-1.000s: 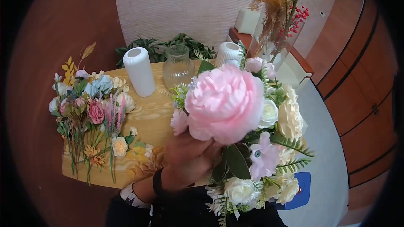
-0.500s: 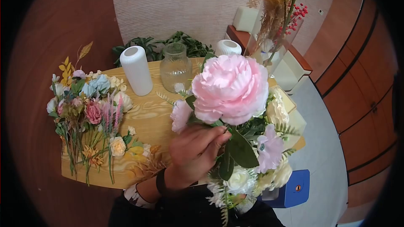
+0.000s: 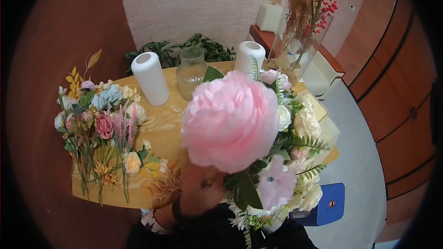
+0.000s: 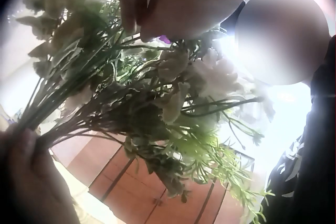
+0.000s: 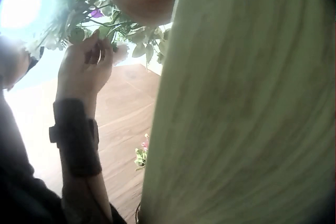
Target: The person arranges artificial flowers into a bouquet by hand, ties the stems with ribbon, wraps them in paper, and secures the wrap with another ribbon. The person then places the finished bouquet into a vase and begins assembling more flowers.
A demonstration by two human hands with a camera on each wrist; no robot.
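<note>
A big pink peony fills the middle of the head view. Just beneath its head my left hand pinches at the stem, partly covered by the petals. In the right wrist view the same left hand shows bent fingers among the leaves. My right hand, seen in the left wrist view, grips the gathered stems of a mixed bouquet; in the head view the blooms hide it. Cream roses, a pale lilac flower and fern leaves make up the bouquet's right side.
Loose artificial flowers lie on the wooden table at left. Behind stand a white vase, a clear glass vase and another white vase. A tall clear vase holds dried stems. A blue bin stands on the floor.
The pink peony rose and moved right, then came back left and lower, looking larger now. My left hand moved with it. The bouquet stays at the right, slightly shifted.
</note>
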